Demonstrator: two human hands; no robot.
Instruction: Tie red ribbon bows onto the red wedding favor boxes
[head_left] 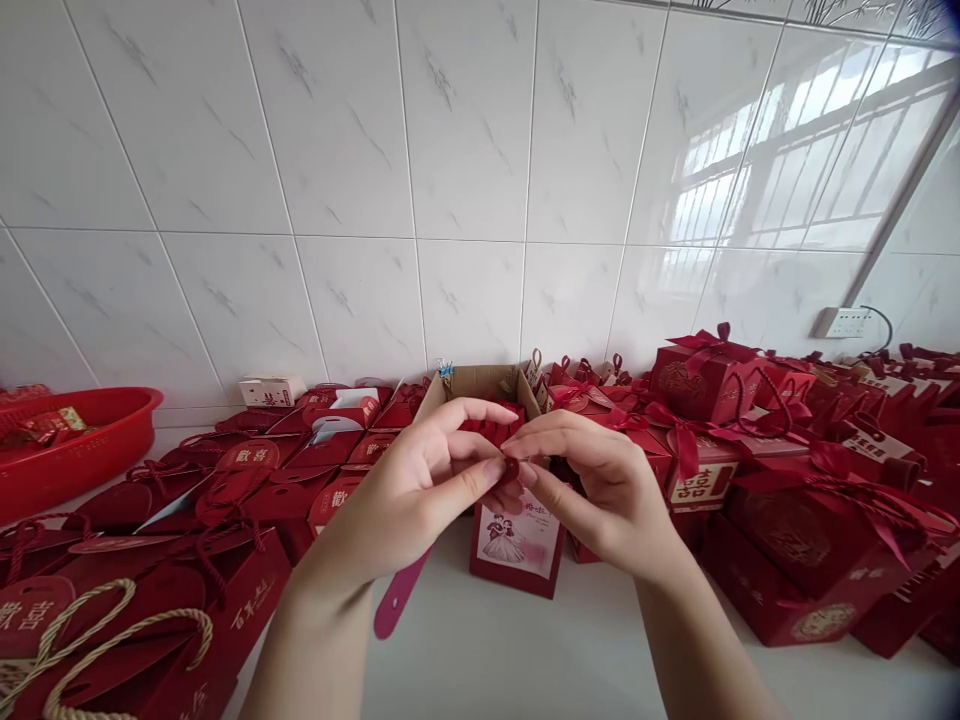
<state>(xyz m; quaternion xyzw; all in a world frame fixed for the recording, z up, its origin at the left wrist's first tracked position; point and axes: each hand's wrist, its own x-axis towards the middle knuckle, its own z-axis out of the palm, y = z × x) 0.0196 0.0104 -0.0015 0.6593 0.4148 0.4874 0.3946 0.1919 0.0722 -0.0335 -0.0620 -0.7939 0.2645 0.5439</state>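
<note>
My left hand and my right hand meet in front of me, fingertips pinched together on a small dark red piece. A pink-red strap hangs down from under my left hand. Just behind the hands stands a small red gift box with a picture of a couple on its front. An open cardboard carton sits behind that against the tiled wall.
Flat red gift bags with rope handles lie piled on the left. Assembled red boxes with ribbons crowd the right side. A red plastic basket stands far left. A wall socket is at the right.
</note>
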